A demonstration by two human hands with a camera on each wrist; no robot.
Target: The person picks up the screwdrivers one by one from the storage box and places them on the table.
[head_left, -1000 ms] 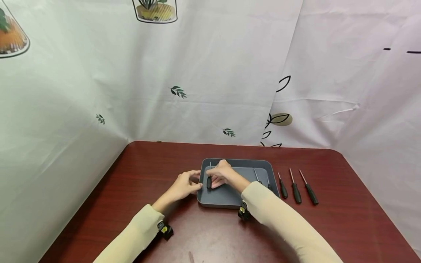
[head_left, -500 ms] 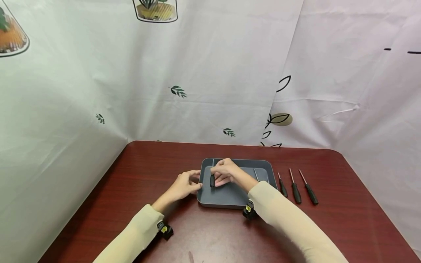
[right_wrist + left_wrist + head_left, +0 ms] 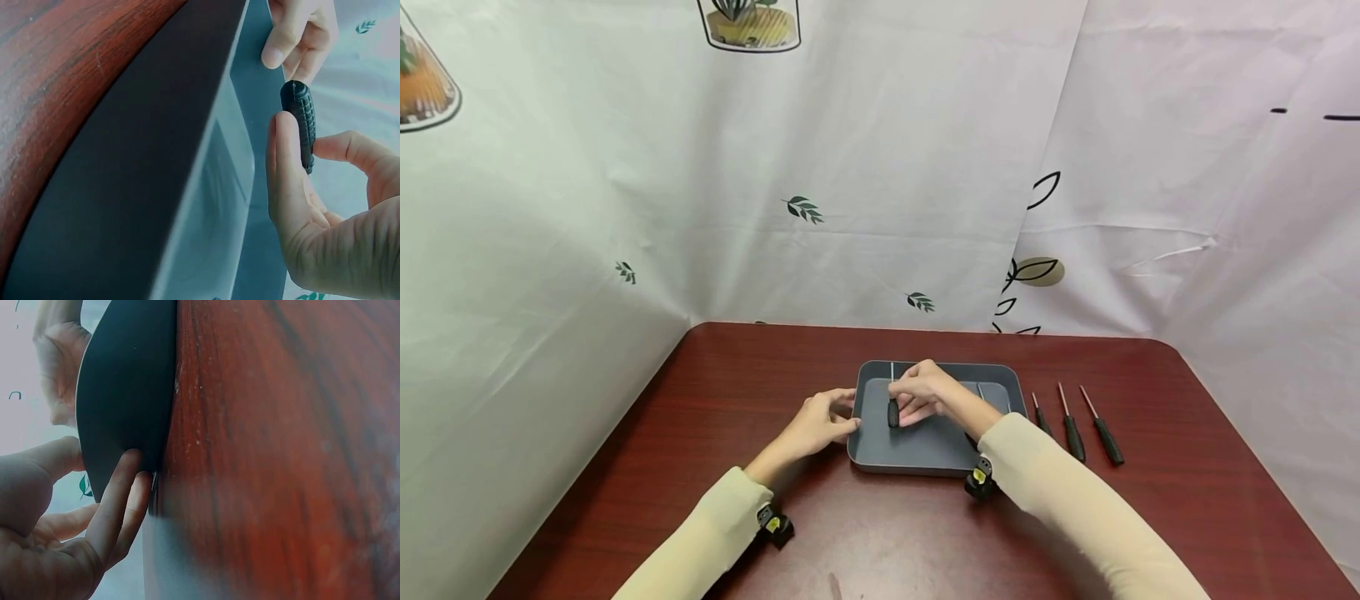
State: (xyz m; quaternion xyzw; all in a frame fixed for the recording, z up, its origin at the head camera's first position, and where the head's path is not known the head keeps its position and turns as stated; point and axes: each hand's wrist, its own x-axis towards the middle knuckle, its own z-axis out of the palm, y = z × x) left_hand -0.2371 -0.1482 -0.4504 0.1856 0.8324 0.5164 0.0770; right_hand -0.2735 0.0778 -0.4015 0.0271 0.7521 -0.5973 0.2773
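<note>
Black-handled screwdriver (image 3: 892,413) is pinched by the right hand (image 3: 925,393) over the gray tray (image 3: 891,450), whose side the left hand (image 3: 818,425) grips; 3 more screwdrivers (image 3: 1074,438) lie right of both hands.

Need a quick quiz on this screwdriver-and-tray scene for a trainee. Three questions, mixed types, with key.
1. Multiple choice: which one pinches the black-handled screwdriver?
A) left hand
B) right hand
C) neither

2. True or false: the left hand is clear of the tray, touching no part of it.

3. Count: in the head view, how many other screwdrivers lie on the table to the right of the tray?

Key:
1. B
2. False; its fingers touch the tray's wall.
3. Three, one partly hidden by the sleeve.
</note>
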